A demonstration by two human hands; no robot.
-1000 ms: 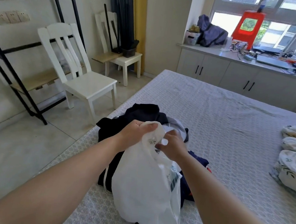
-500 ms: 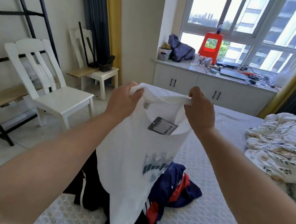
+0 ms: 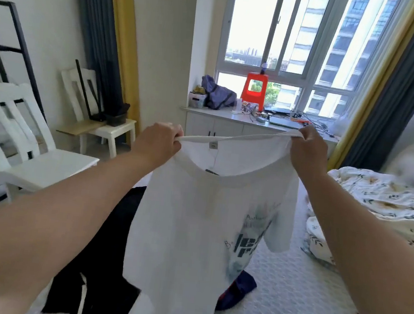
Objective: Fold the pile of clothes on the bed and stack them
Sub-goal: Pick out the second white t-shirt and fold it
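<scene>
The bed [image 3: 295, 301] wore a white textured cover. A pile of dark clothes [image 3: 103, 261] lay at its left edge; a rumpled floral quilt [image 3: 375, 197] lay right of the pile.

The white T-shirt [image 3: 193, 227] hides most of the dark clothes pile [image 3: 103, 261] on the bed [image 3: 295, 301]. The shirt's hem is cut off at the bottom edge. Its small neck label [image 3: 213, 145] is unreadable. The quilt [image 3: 385, 198] is blurred at the right.
</scene>
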